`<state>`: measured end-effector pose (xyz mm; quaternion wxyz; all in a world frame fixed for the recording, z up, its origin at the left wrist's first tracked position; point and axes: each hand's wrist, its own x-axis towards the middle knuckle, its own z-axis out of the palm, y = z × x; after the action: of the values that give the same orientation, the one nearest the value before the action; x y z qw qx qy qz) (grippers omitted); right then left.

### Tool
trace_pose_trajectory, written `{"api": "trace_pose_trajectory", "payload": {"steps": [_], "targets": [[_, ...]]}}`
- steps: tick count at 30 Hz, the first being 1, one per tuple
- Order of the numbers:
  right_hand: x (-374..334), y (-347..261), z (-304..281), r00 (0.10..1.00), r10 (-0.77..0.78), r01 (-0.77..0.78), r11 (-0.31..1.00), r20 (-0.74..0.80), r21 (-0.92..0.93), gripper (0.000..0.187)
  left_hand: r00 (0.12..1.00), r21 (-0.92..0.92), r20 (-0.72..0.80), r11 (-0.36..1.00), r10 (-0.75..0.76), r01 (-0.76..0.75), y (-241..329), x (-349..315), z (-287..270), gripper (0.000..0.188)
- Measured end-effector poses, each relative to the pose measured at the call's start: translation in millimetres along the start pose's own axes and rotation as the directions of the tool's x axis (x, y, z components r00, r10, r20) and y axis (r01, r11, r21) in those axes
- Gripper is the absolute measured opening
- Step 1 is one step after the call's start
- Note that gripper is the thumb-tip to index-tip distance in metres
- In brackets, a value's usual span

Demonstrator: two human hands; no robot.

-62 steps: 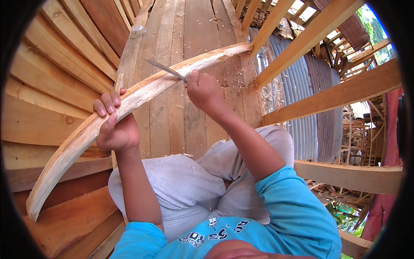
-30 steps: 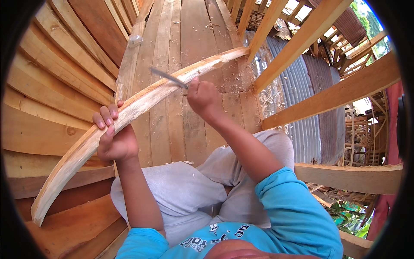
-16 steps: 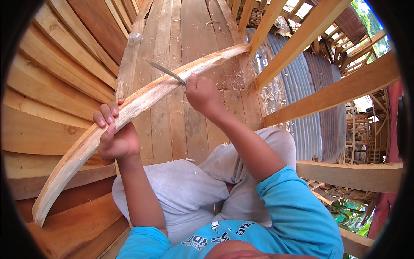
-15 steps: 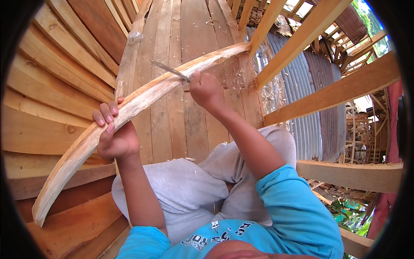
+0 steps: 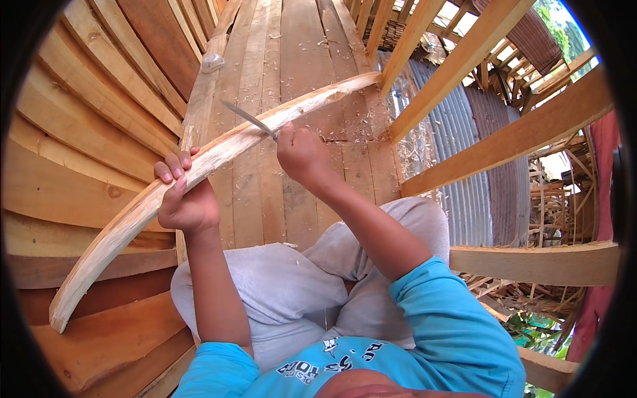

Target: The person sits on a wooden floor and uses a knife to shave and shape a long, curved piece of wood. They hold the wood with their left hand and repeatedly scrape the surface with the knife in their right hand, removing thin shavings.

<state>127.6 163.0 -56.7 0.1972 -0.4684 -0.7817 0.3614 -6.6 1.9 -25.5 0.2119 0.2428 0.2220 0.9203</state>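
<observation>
A long pale strip of wood, its surface rough and whittled, runs from the lower left up to the railing at the right. My left hand grips it near the middle, thumb on the near side and fingers wrapped over the far edge. My right hand is closed round the handle of a knife, and the handle is mostly hidden in my fist. The blade lies across the top of the strip, its tip pointing to the far left.
Plank flooring scattered with shavings stretches ahead. A board wall rises at my left; wooden railing slats stand at my right, with corrugated metal sheets beyond. A small clear plastic object lies near the wall. My crossed legs are below.
My right hand and the knife have moved left and slightly nearer along the strip. The strip's lower left end has risen a little, and my left hand still holds it.
</observation>
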Motion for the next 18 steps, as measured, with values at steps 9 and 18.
{"api": "trace_pose_trajectory", "payload": {"steps": [9,18], "targets": [[43.8,63.7,-20.7,0.988,0.037,-0.044,0.998,-0.149,-0.039,0.056,0.996,-0.036,-0.078,0.998,-0.049,0.047,-8.3,-1.5,-3.4,0.020],[82.1,84.3,-39.5,0.933,0.297,-0.316,0.946,-0.205,-0.065,0.059,0.995,-0.039,-0.089,0.999,-0.040,0.037,-8.8,-3.5,0.4,0.020]]}}
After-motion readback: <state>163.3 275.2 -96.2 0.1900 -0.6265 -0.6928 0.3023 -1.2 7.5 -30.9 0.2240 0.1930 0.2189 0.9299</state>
